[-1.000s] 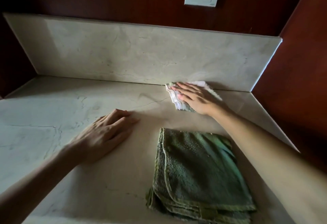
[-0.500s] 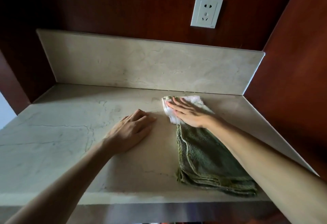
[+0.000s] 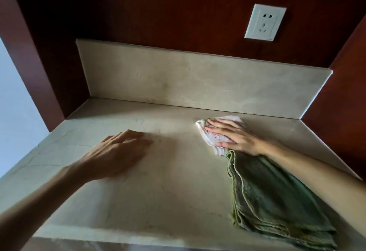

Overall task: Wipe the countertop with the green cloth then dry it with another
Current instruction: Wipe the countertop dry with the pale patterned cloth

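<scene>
Flat right hand [image 3: 235, 137] presses crumpled pale cloth [image 3: 213, 138].

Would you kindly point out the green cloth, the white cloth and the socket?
green cloth [image 3: 277, 197], head view, middle of its folded top.
white cloth [image 3: 213, 138], head view, bare patch between fingers and thumb.
socket [image 3: 265, 22], head view, centre of its plate.
</scene>
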